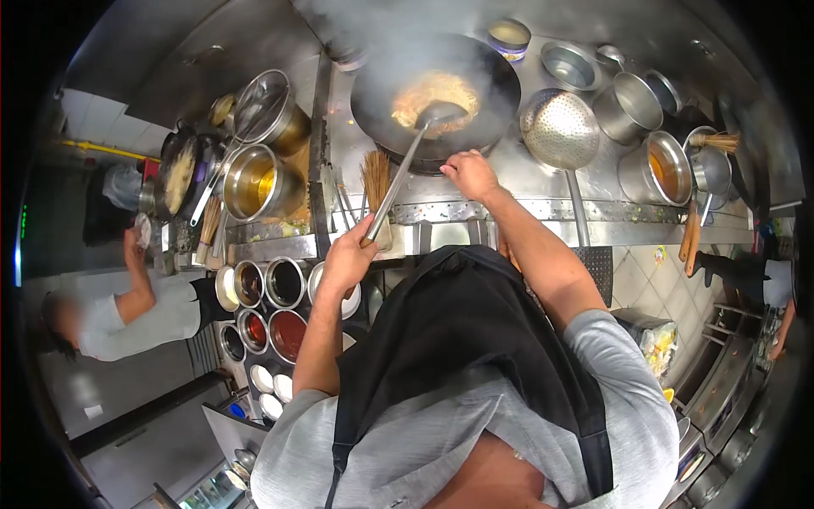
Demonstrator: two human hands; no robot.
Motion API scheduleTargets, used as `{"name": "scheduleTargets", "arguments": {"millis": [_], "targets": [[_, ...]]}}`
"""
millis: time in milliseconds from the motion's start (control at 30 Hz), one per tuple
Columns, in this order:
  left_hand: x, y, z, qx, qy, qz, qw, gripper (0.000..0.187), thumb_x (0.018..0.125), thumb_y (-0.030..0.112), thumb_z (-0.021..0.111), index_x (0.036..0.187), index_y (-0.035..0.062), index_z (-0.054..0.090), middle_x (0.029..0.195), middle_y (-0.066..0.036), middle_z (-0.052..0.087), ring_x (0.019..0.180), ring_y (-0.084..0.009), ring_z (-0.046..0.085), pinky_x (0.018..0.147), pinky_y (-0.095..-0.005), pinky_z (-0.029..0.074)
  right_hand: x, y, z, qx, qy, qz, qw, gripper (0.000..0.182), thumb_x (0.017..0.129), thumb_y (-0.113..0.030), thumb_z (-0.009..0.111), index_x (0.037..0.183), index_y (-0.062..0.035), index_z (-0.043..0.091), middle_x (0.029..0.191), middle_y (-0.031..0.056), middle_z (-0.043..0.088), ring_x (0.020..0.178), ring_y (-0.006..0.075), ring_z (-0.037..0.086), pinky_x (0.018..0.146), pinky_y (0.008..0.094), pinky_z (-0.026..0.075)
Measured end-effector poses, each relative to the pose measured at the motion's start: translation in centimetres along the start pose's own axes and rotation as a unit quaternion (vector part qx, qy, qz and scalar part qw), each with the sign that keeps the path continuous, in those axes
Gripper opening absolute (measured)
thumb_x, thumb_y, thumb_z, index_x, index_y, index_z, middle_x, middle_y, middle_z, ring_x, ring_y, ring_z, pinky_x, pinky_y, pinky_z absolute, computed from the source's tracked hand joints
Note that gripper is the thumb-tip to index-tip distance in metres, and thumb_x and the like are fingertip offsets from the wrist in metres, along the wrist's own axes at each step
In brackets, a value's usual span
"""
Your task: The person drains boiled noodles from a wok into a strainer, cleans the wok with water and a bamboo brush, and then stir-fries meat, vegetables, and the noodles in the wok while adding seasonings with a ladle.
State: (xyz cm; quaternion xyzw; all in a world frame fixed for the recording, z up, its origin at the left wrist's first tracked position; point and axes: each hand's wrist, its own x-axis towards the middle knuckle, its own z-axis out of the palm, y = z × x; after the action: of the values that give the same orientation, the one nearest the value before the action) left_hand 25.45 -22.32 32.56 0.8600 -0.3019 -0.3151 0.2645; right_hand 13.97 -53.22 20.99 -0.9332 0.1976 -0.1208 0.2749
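Observation:
My left hand [346, 261] is closed around the wooden end of a long-handled ladle [397, 180]. The ladle's bowl rests in pale, shredded-looking food [417, 96] inside a large black wok [498, 85], with steam rising from it. By the wok's near rim, my right hand [471, 175] has its fingers curled together; what they grip, if anything, is hidden. A bamboo brush [375, 176] stands left of the ladle handle. To the right of the wok lies a perforated strainer [560, 129], its handle pointing toward me.
Metal pots [627, 109] and a pot of amber liquid [666, 168] stand at the right. Another pot with yellow liquid [264, 192] is at the left, above several sauce containers [287, 334]. A co-worker [144, 310] stands at far left; another person [776, 284] is at far right.

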Motion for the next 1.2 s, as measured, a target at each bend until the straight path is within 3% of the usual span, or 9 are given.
{"name": "scheduleTargets", "arguments": {"millis": [200,333,467,667,733,767,800,1000,1200], "targets": [[2.2,1.0,1.3,-0.084,0.067,0.014,0.994,0.06,0.091,0.01,0.07,0.148,0.007,0.052,0.077,-0.009,0.066,0.069,-0.0127,0.06,0.073,-0.0316,0.053,-6.8,-4.1,-2.6,0.11,0.223,-0.002,0.968,0.037,0.091,-0.008,0.068,0.128,-0.0051,0.064,0.122,0.0172,0.066,0.113,0.0363,0.061,0.102,0.043,0.047],[5.0,-0.2,1.2,-0.196,0.066,0.007,0.978,0.059,0.094,0.005,0.068,0.15,0.0063,0.049,0.076,-0.003,0.065,0.067,-0.0099,0.057,0.065,-0.0267,0.05,-17.6,-2.2,-1.2,0.132,0.237,0.109,0.956,0.023,0.092,-0.006,0.065,0.114,-0.0016,0.07,0.107,0.0171,0.072,0.099,0.0378,0.068,0.09,0.0434,0.054],[6.7,-3.3,1.1,-0.185,0.091,0.024,0.978,0.058,0.094,0.006,0.067,0.149,0.0041,0.049,0.08,-0.007,0.069,0.068,-0.0141,0.06,0.067,-0.0304,0.052,-31.9,1.2,1.5,0.061,0.208,0.293,0.931,0.017,0.093,-0.007,0.062,0.106,-0.002,0.072,0.097,0.0211,0.073,0.088,0.0385,0.072,0.08,0.0448,0.056],[4.6,-4.5,1.8,0.0,0.13,0.037,0.991,0.061,0.088,0.013,0.066,0.147,0.0045,0.053,0.08,-0.017,0.069,0.067,-0.0213,0.063,0.069,-0.0377,0.052,-52.5,5.9,7.5,0.059,0.064,0.613,0.785,0.02,0.094,-0.018,0.061,0.101,-0.0056,0.075,0.101,0.0204,0.074,0.09,0.037,0.072,0.081,0.0411,0.058],[2.5,0.3,3.8,0.016,0.119,0.045,0.992,0.06,0.087,0.013,0.066,0.146,0.007,0.055,0.071,-0.015,0.063,0.059,-0.0189,0.056,0.062,-0.0377,0.05,-61.1,11.7,12.6,-0.087,-0.231,0.393,0.886,0.022,0.089,-0.023,0.069,0.102,-0.0063,0.076,0.102,0.0183,0.075,0.087,0.0325,0.074,0.08,0.0383,0.058],[1.6,2.8,5.7,-0.024,0.126,0.06,0.99,0.06,0.087,0.012,0.064,0.146,0.0096,0.055,0.065,-0.013,0.057,0.055,-0.0172,0.052,0.058,-0.0367,0.047,-62.2,12.5,12.6,0.088,-0.237,0.523,0.814,0.027,0.086,-0.027,0.073,0.103,-0.0065,0.077,0.102,0.0157,0.076,0.087,0.0293,0.073,0.081,0.0365,0.058],[1.9,3.8,7.9,-0.016,0.122,0.09,0.988,0.061,0.087,0.011,0.064,0.147,0.0109,0.054,0.066,-0.011,0.058,0.058,-0.0157,0.053,0.059,-0.0348,0.048,-63.1,13.4,12.6,0.262,-0.23,0.622,0.701,0.032,0.083,-0.032,0.077,0.104,-0.0068,0.077,0.102,0.013,0.076,0.087,0.0261,0.073,0.081,0.0347,0.058],[2.4,19.6,23.8,-0.166,0.004,0.235,0.958,0.063,0.089,0.01,0.061,0.151,0.0139,0.051,0.074,-0.006,0.063,0.067,-0.0114,0.058,0.066,-0.0312,0.05,-60.2,18.7,4.0,0.19,-0.032,0.514,0.836,0.027,0.096,-0.026,0.061,0.106,-0.0037,0.073,0.098,0.01,0.076,0.08,0.0221,0.069,0.076,0.0379,0.055],[3.9,35.0,37.2,-0.051,-0.08,0.286,0.954,0.057,0.092,0.017,0.061,0.149,0.0189,0.052,0.103,-0.017,0.073,0.095,-0.0321,0.071,0.086,-0.0417,0.054,-64.7,20.9,-4.7,0.376,0.152,0.597,0.692,0.023,0.102,-0.03,0.055,0.106,-0.0125,0.069,0.089,0.0025,0.071,0.074,0.0133,0.063,0.063,0.0314,0.05]]}}
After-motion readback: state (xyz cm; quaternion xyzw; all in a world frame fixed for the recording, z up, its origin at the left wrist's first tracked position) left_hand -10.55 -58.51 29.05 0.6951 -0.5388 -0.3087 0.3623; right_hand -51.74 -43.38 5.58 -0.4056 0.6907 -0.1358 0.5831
